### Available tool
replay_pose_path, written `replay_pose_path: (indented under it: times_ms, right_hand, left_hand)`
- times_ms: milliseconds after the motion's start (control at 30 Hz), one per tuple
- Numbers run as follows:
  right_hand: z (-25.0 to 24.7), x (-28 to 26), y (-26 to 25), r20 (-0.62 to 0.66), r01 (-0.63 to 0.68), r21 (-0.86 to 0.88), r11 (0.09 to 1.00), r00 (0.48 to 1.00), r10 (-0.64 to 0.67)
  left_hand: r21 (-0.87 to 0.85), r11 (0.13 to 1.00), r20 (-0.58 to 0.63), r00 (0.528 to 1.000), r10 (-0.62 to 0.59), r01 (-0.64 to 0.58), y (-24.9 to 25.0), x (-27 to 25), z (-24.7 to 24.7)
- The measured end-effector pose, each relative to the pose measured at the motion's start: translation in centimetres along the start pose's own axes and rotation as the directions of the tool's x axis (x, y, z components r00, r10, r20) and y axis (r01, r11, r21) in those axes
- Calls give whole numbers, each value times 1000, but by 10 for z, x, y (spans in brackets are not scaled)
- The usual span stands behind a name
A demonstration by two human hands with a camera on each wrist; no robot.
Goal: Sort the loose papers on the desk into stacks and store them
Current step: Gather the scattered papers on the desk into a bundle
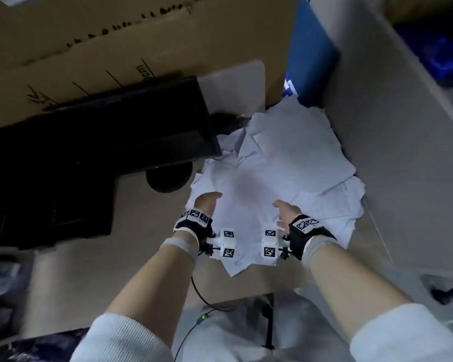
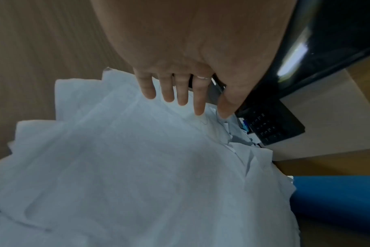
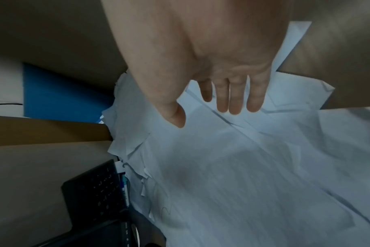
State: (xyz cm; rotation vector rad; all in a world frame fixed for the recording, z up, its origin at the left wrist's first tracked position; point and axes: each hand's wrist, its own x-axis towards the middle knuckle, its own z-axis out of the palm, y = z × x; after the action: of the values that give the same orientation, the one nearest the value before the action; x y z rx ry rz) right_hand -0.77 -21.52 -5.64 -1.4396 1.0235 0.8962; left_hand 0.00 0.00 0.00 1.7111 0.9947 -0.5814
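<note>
Both hands, left hand point(image 1: 205, 202) and right hand point(image 1: 285, 212), are hovering with straight, empty fingers point(image 2: 181, 93) over unsorted papers point(image 1: 280, 165) sprawling toward two o'clock on the worktop point(image 1: 131, 220); no stacks are forming yet

One heap of loose papers point(image 1: 280, 163), one monitor point(image 1: 94, 137), one keyboard point(image 3: 95, 188), two hands, uncountable sheets.

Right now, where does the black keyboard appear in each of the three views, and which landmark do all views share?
Head: the black keyboard lies at the left, below the monitor and left of the paper pile.
Left wrist: its corner shows at the right, past the fingertips.
Right wrist: it sits at the lower left, against the pile's edge.
Shared landmark: the blue panel.
</note>
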Motion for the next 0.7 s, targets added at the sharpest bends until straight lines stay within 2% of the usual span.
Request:
replay_pose_path:
  times_ms: [100,200,267,300,433,567,633,700]
  right_hand:
    - [9,5,-3,36,0,25,1000,999,0]
    - [20,13,0,-28,-44,-89,995,999,41]
    - [25,30,4,-94,-40,-176,984,995,24]
    - [28,32,4,-120,-40,-186,982,993,17]
    - [35,31,2,-130,-24,-74,997,991,15]
    - [43,20,-6,-175,-39,-238,971,985,-3]
    - [44,15,-13,-219,-29,-296,955,975,-38]
    - [43,-1,-21,-291,-57,-346,937,956,-49]
  left_hand:
    - [-31,999,-2,999,-44,44,-1,12,-6]
    - [-54,997,32,998,-55,56,-6,34,-7]
    - [-7,997,75,995,-71,71,-7,51,-6]
    - [36,999,85,996,-41,38,-6,57,-7]
    - [178,982,133,988,-85,61,-17,82,-10]
    - [316,943,199,965,-171,101,-35,107,-10]
    - [347,933,181,969,-169,98,-32,106,-15]
    - [393,913,108,980,-166,111,-28,104,-21]
